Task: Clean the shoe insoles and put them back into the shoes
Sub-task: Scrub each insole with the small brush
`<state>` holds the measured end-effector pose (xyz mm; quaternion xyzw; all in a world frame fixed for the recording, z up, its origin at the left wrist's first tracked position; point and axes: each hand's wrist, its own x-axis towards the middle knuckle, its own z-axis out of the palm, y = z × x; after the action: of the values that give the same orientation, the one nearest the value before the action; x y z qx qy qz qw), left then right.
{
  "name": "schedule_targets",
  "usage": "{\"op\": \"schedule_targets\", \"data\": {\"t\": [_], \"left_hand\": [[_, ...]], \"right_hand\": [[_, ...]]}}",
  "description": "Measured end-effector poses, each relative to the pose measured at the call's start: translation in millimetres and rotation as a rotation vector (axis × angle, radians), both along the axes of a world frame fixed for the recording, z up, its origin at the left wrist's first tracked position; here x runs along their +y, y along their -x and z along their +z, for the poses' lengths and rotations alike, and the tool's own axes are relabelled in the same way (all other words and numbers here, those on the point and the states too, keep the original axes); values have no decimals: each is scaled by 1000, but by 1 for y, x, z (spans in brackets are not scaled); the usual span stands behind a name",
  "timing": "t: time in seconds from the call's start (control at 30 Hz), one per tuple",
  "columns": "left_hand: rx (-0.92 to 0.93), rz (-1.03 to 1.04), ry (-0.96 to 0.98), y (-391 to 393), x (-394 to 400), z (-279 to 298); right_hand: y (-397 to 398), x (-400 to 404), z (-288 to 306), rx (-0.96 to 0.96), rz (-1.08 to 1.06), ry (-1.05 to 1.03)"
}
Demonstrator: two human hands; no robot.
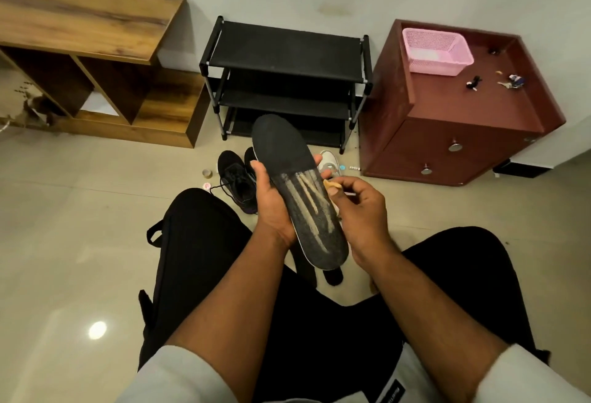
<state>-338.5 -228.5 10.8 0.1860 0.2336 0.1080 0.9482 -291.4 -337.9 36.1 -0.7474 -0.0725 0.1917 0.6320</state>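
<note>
Just in front of the black shoe rack point(284, 83), over my knees, I had the dark insole point(299, 191) raised with its toe end pointing at the rack. My left hand point(271, 207) cradled it from below, the grip wrapped round its left edge with fingertips showing at the far side. My right hand point(359, 211) pinched a small pale wad point(331, 184), cloth or sponge, I could not tell which, at the insole's right edge. Pale streaks ran along the heel half, so I judged the cleaning under way but far from finished; the toe half looked untouched. A pair of black shoes point(238, 179) waited on the floor between the rack and my left knee, and something dark lay on the floor below the insole's heel, possibly the second insole. Wiping this one down, doing the other and refitting both were all left.
</note>
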Motion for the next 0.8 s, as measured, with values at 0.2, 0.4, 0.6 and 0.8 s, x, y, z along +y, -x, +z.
{"op": "schedule_targets", "data": {"t": [0.2, 0.4, 0.6, 0.8], "left_hand": [[-30, -28, -57, 2, -5, 10], [-10, -18, -25, 4, -2, 7], [-23, -83, -10, 5, 2, 5], [-2, -52, -14, 4, -1, 5]], "right_hand": [[-36, 6, 11, -665, 339, 249], [-43, 5, 12, -915, 578, 519], [-29, -13, 3, -926, 763, 437], [-58, 10, 17, -954, 604, 520]]}}
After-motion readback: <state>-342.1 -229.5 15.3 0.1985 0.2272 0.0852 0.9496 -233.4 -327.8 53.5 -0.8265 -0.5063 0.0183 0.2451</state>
